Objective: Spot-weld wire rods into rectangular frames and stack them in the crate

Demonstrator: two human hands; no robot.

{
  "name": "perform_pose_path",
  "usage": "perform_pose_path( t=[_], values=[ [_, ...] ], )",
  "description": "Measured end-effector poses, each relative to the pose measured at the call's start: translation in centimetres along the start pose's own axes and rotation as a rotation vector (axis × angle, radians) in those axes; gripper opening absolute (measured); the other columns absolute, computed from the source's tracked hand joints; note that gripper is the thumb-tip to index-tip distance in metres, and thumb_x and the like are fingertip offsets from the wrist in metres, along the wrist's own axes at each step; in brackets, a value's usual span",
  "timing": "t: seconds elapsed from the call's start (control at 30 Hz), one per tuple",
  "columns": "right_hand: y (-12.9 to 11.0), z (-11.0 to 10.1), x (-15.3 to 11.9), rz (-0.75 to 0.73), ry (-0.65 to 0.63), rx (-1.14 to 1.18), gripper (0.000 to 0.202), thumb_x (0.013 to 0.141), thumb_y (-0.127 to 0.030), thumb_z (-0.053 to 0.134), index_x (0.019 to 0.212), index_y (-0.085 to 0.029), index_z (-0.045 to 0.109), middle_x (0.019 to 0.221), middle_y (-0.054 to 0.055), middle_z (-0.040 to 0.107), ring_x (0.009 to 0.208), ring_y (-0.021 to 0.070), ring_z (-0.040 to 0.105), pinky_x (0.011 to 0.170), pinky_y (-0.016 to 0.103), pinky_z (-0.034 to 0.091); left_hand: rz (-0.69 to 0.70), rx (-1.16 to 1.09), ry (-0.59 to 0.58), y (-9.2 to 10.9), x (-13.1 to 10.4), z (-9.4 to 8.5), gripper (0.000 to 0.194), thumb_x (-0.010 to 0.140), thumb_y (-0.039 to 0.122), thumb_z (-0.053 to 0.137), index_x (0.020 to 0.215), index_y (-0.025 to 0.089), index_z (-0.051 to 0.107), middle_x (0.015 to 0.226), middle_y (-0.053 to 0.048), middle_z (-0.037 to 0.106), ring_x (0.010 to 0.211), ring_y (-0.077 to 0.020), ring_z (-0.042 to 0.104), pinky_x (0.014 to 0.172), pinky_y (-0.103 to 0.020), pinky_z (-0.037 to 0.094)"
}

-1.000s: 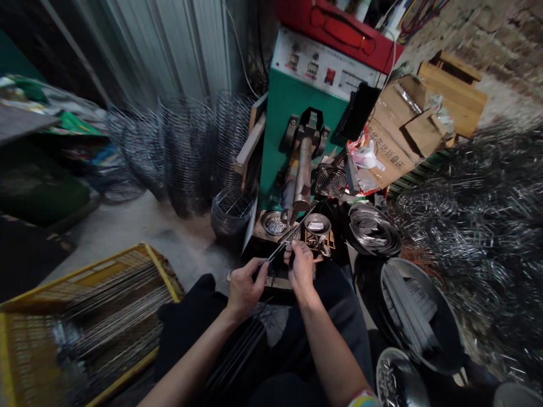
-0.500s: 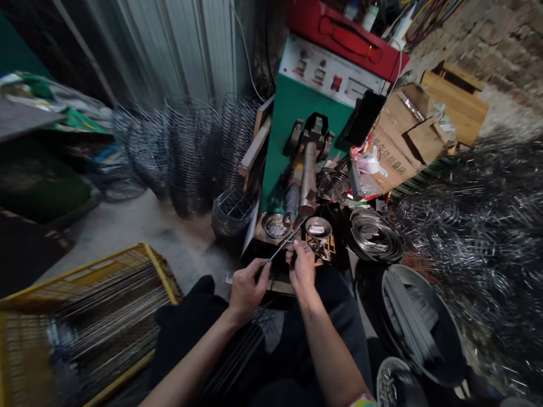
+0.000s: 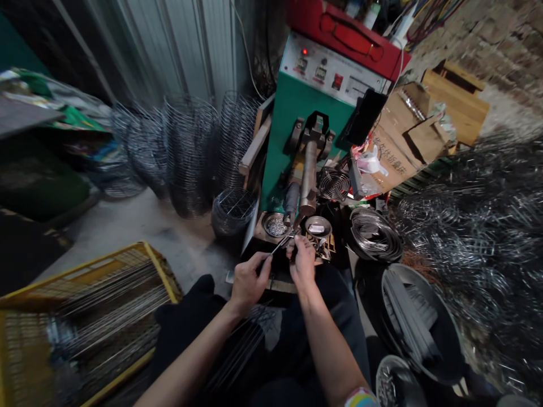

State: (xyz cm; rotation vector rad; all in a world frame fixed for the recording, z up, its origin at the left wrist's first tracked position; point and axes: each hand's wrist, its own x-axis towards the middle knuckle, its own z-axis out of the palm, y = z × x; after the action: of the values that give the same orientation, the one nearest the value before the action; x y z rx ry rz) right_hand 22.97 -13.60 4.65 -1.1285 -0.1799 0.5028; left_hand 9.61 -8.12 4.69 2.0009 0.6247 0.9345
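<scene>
My left hand (image 3: 250, 282) pinches the near end of a thin metal rod (image 3: 279, 245) between thumb and fingers. The rod slants up and away toward the electrode tips of a green spot welder (image 3: 278, 164). Close to the rod's far end, my right hand (image 3: 303, 263) is closed in a pinch; what lies between its fingertips is too small to make out. Just above the fingers are the welder's lower electrode (image 3: 291, 202) and thick upper arm (image 3: 309, 175). A dish of small metal pieces (image 3: 276, 226) sits left of the tips, and a round tin (image 3: 318, 227) sits right.
A yellow crate (image 3: 146, 249) of metal rods stands at left. Wire coil stacks (image 3: 190, 158) line the back wall. At right are a coil of metal strip (image 3: 375, 234), a basin (image 3: 449, 339) with flat strips and a large wire heap (image 3: 475, 226).
A red light has come on at the welder's panel. The rod's far end has dropped slightly toward me, and my right hand has risen a little toward the electrode tips.
</scene>
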Motion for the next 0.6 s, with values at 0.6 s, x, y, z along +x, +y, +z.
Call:
perform_pose_path(
  t=[0.6],
  values=[
    [-0.6,-0.7,0.8,-0.104,-0.066,-0.135,0.031,0.073,-0.040,0.071,0.062,-0.020,0.050,0.049,-0.006,0.051,0.037,0.0055,0.039,0.035,0.019,0.028,-0.038,-0.160,-0.155,-1.7,2.4,-2.0,0.026,0.092,0.036,0.055,0.084,0.017,0.072,0.074,0.000,0.070,0.068,-0.0144,0.061,0.065,-0.023,0.045]
  ],
)
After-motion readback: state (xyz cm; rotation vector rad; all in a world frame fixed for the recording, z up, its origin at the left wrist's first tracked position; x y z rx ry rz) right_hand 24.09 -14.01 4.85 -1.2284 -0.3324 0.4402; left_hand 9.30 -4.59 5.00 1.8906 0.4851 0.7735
